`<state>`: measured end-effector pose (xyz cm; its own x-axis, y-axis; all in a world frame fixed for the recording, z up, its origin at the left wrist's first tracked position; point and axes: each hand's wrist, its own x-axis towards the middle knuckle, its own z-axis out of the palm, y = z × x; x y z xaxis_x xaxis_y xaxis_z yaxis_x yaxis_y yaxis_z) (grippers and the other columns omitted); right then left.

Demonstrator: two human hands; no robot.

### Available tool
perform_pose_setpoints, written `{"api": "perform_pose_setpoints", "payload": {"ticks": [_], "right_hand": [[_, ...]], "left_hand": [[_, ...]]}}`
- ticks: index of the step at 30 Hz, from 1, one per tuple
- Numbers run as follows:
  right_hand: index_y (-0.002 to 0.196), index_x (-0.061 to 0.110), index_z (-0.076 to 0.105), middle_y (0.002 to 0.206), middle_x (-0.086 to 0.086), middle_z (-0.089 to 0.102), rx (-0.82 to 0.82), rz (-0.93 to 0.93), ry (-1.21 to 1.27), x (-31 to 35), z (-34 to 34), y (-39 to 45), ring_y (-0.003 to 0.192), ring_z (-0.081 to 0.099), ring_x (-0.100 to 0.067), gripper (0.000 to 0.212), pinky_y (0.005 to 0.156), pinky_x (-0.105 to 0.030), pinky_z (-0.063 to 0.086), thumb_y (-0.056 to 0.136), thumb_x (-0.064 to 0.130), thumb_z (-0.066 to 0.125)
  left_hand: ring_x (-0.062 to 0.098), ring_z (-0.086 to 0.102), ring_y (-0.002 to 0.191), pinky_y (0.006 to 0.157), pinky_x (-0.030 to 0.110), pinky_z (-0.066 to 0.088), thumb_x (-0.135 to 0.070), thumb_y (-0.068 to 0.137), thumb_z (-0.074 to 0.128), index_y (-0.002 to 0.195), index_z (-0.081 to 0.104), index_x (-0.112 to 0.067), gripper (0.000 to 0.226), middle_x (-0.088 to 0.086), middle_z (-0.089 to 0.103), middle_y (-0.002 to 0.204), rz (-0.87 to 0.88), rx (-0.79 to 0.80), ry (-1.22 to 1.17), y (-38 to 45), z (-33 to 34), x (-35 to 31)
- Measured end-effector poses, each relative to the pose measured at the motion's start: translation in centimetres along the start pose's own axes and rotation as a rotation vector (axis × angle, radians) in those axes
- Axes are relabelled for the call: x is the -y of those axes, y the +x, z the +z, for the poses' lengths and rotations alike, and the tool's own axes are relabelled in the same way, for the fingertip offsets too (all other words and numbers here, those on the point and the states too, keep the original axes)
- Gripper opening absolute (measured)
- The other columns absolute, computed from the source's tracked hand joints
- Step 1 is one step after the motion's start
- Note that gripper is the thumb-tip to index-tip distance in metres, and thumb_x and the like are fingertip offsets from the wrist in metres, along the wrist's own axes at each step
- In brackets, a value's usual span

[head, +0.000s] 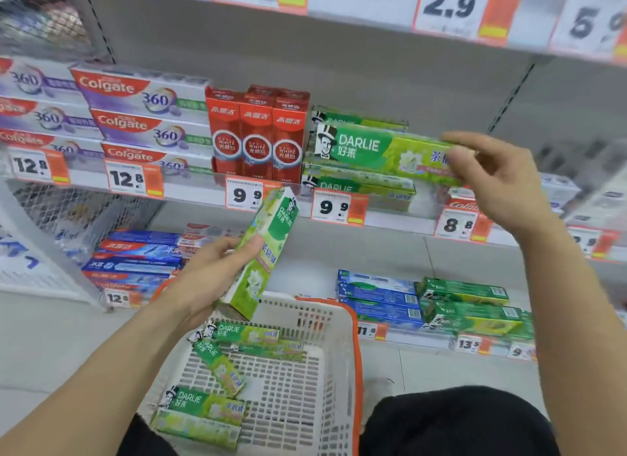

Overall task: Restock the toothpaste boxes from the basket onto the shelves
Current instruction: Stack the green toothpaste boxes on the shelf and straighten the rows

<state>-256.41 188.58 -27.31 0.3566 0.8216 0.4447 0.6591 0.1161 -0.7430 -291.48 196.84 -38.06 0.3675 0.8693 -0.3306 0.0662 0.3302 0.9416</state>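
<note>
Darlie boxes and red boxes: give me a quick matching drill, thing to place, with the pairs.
Things:
1. Darlie box in right hand
2. Darlie box in left hand
3. Red boxes
4. Loose Darlie boxes

Places:
A. Upright on the shelf
B. In the basket
C. Held level at the shelf's Darlie stack
D. Held tilted above the basket

Pairs: 1-C, 2-D, 3-A, 4-B

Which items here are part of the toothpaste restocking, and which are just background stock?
Job: green box in right hand; green box in left hand; basket; green stack on shelf.
Background: purple boxes; red boxes; price tags.
</note>
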Motion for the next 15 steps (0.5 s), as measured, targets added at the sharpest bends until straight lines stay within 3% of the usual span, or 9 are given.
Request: {"api": "perform_pose_setpoints", "payload": {"ticks": [4,6,8,12,15], "right_hand": [[0.124,0.017,0.065,0.086,-0.007,0.063,0.024,0.035,-0.032,-3.3,2.1,5.7,0.071,0.061,0.003,0.025,0.078,-0.022,0.052,0.1,0.02,0.057],[0.128,0.015,0.062,0.092,-0.007,0.06,0.08,0.071,-0.03,-5.0,3.4,7.9,0.073,0.063,0.004,0.027,0.082,-0.019,0.052,0.102,0.019,0.053],[0.129,0.011,0.059,0.1,-0.005,0.06,0.09,0.096,-0.022,-6.0,4.5,9.6,0.076,0.064,0.004,0.028,0.086,-0.02,0.054,0.104,0.019,0.05],[0.131,0.001,0.057,0.117,-0.005,0.061,0.109,0.114,-0.046,-7.0,6.0,11.9,0.09,0.067,-0.002,0.034,0.085,-0.02,0.052,0.101,0.017,0.058],[0.126,0.009,0.061,0.126,-0.003,0.059,0.164,0.139,-0.184,-7.6,6.8,12.0,0.109,0.06,-0.013,0.045,0.088,-0.011,0.041,0.086,0.02,0.078]], "left_hand": [[0.028,0.074,0.089,0.086,0.042,0.057,-0.046,0.067,0.076,0.111,0.07,-0.01,0.057,0.012,0.077,0.102,-0.001,0.02,0.042,1.2,0.9,0.0],[0.026,0.073,0.084,0.086,0.043,0.056,-0.041,0.074,0.074,0.109,0.072,-0.011,0.047,0.011,0.077,0.099,-0.009,0.034,0.052,1.5,1.3,0.1],[0.026,0.072,0.08,0.081,0.042,0.057,-0.038,0.078,0.075,0.105,0.073,-0.011,0.039,0.012,0.077,0.095,-0.033,0.036,0.06,1.7,1.6,0.1],[0.02,0.066,0.053,0.049,0.028,0.054,-0.03,0.081,0.077,0.107,0.069,-0.003,0.038,0.01,0.073,0.076,-0.145,0.064,-0.09,1.9,2.7,0.3],[0.024,0.068,0.063,0.055,0.033,0.058,-0.031,0.079,0.079,0.116,0.065,0.003,0.052,0.015,0.071,0.086,-0.196,0.085,-0.191,2.1,3.8,0.5]]}}
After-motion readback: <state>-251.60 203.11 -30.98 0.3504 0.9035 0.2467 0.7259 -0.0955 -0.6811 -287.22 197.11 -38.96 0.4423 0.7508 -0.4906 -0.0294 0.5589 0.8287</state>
